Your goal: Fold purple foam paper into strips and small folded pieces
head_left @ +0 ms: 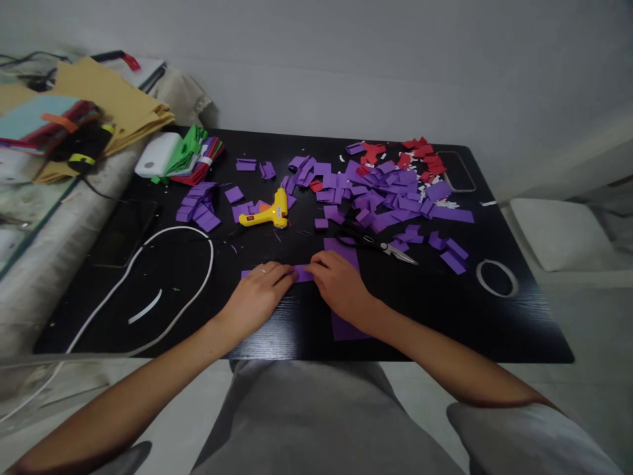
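Purple strip [302, 273]: flat on black surface [494, 330], pinched at both ends.
Left hand [258, 295]: grip closed on strip.
Right hand [339, 285]: grip closed on strip, over purple sheet [346, 326].
Scissors [380, 245]: just beyond right hand.

A plain pale wall [395, 59] rises behind the black table [494, 316]. To the right – possibly a white cushion [558, 231] on a light floor [593, 330].

Purple strip [302, 272]: middle hidden under fingertips of left hand [257, 297] & right hand [339, 287]. Purple sheet [346, 326] mostly covered by right wrist. Cable [163, 231] runs off pic at left edge. Stack [49, 125] at left blurred, contents unclear.
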### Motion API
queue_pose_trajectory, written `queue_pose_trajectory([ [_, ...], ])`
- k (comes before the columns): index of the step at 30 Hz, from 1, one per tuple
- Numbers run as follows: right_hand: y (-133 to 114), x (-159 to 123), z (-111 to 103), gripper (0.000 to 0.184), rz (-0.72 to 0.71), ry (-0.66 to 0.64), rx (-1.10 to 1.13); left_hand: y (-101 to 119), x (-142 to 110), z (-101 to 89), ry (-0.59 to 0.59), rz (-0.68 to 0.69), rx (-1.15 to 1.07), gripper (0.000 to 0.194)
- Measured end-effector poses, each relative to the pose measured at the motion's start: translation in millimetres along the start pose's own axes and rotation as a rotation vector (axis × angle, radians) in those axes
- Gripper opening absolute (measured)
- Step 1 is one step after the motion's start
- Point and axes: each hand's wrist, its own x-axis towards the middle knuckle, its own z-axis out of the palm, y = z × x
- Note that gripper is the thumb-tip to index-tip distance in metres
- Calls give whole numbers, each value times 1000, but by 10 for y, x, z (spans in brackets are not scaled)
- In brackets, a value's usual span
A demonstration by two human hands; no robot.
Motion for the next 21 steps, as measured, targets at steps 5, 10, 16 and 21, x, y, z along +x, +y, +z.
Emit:
queue_pose_trajectory([
  [5,-22,-123,31,29,-70,31,-73,224,-65,41,-18,-79,129,39],
  [10,-29,-261,10,36,-102,62,-115,369,-79,68,-22,-137,135,40],
  [16,-68,-444,25,42,-129,60,-175,418,-96,70,-50,-165,101,47],
  [21,-18,-536,-15,35,-120,122,-203,405,-102,49,-63,-179,62,46],
])
